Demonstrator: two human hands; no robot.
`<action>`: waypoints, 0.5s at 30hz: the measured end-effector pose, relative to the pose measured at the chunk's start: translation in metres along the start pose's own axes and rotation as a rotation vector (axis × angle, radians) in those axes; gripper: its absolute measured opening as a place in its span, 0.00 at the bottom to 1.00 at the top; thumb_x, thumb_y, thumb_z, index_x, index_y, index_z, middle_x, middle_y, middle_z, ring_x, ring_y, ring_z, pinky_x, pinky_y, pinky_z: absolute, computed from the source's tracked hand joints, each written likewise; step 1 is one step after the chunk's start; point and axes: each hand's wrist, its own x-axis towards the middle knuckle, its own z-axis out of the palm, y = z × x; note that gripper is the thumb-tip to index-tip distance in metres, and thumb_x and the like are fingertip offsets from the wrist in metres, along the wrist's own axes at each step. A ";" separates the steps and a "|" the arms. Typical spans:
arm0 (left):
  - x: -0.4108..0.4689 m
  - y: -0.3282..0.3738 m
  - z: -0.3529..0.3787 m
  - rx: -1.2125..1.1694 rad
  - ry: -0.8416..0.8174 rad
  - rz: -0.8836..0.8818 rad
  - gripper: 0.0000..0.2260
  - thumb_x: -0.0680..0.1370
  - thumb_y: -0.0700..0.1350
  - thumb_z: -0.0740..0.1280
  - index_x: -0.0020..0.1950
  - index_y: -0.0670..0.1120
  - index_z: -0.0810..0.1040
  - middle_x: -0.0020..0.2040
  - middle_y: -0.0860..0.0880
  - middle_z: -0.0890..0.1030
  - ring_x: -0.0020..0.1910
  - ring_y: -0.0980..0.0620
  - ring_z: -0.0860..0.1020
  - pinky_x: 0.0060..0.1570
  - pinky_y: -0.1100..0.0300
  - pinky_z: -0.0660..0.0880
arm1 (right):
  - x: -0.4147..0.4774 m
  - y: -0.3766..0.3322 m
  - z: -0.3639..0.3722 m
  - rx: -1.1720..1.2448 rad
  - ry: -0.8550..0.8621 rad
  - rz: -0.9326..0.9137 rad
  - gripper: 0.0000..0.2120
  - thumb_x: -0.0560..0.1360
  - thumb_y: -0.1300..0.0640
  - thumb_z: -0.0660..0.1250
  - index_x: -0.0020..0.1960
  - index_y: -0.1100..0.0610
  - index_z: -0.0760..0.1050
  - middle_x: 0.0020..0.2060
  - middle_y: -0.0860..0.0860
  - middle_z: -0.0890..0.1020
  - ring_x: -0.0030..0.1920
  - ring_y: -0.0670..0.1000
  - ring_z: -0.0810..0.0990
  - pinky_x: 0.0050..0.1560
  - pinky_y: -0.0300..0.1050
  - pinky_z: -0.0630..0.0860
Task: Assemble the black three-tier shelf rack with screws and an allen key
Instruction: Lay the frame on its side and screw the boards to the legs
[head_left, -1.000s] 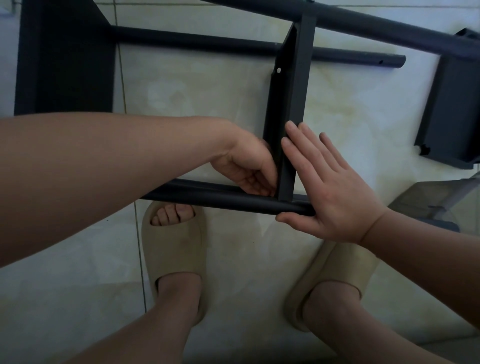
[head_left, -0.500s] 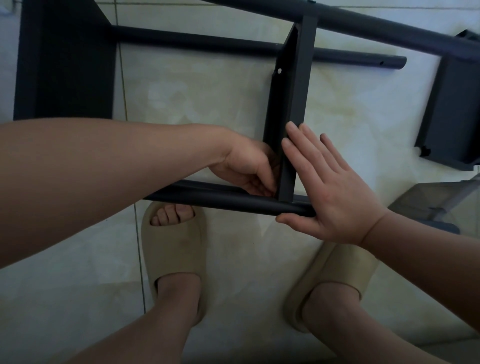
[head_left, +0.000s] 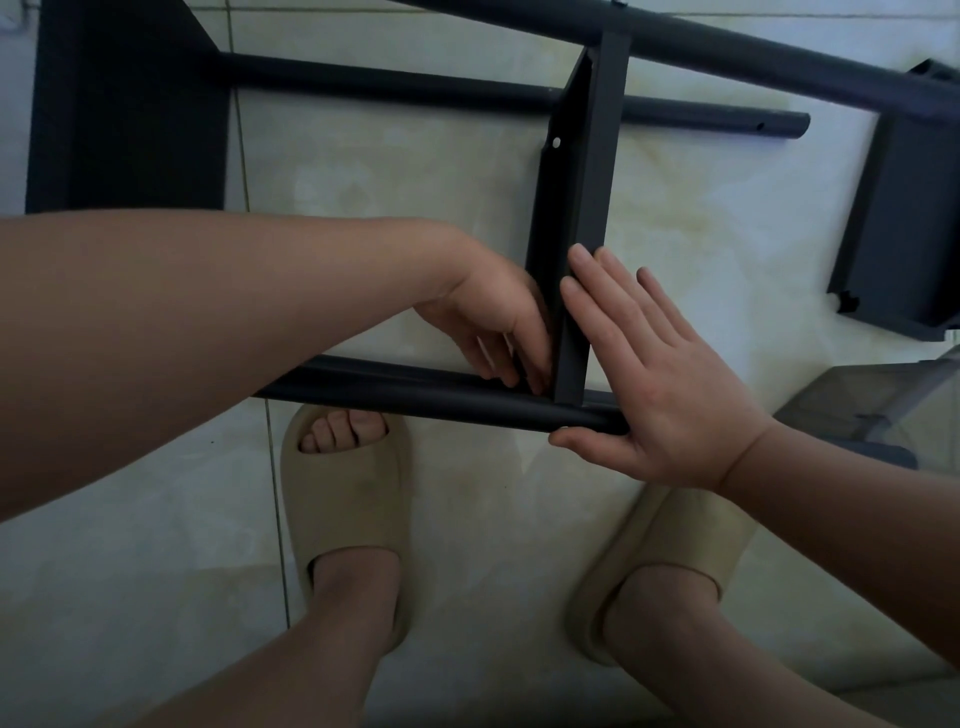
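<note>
Rack (head_left: 602, 104) is lying on its side on the floor (head_left: 701, 218), approx half built, judging by the parts. Left shelf panel (head_left: 130, 104) is looking joined to the far tube (head_left: 467, 93). Mid shelf panel (head_left: 587, 208) is standing edge-on btw the farthest tube (head_left: 753, 57) and the near tube (head_left: 415, 395). Right shelf panel (head_left: 904, 218) is meeting the farthest tube only, w/ its near corner hanging free. The far tube is stopping short of it, w/ an open hole near its tip. So prob the near-tube joint is the step in hand, and the right panel's fixings are not yet done.

Left grip (head_left: 493, 322) is reaching into the corner where the mid panel is meeting the near tube, fingers curling down at the joint. Can't tell if it's pinching a screw or the allen key, since both are hidden. Right grip (head_left: 660, 374) is lying flat, fingers straight, pressing the mid panel's right face. Its thumb is sitting under the near tube's end and it's holding nothing.

No loose screws or key are showing anywhere.

Around: feet in beige slippers (head_left: 353, 499) are standing on the near side, toes just by the near tube. A grey see-through thing (head_left: 883, 410) is sitting at right; can't tell what. In the way: the left forearm is covering part of the near tube, the fingers are hiding the joint, and the light is dim.
</note>
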 end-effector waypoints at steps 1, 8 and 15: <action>0.001 0.002 0.000 0.035 0.008 -0.025 0.04 0.78 0.42 0.70 0.50 0.48 0.84 0.47 0.51 0.86 0.49 0.52 0.82 0.54 0.57 0.78 | 0.000 0.000 0.000 0.000 0.002 0.000 0.47 0.77 0.32 0.60 0.81 0.66 0.54 0.81 0.61 0.52 0.82 0.60 0.49 0.79 0.65 0.55; 0.006 0.007 0.003 -0.026 -0.011 -0.054 0.04 0.77 0.39 0.69 0.49 0.45 0.82 0.42 0.49 0.83 0.39 0.55 0.78 0.43 0.63 0.73 | 0.000 0.000 0.000 0.000 0.002 0.001 0.47 0.77 0.32 0.61 0.81 0.66 0.54 0.81 0.61 0.53 0.82 0.61 0.50 0.78 0.66 0.56; 0.006 0.004 0.001 -0.056 -0.030 -0.058 0.04 0.77 0.37 0.69 0.47 0.45 0.82 0.41 0.50 0.83 0.36 0.56 0.76 0.40 0.65 0.74 | 0.000 0.000 0.000 0.004 -0.006 0.005 0.47 0.77 0.32 0.61 0.81 0.65 0.54 0.81 0.61 0.52 0.82 0.60 0.49 0.78 0.66 0.55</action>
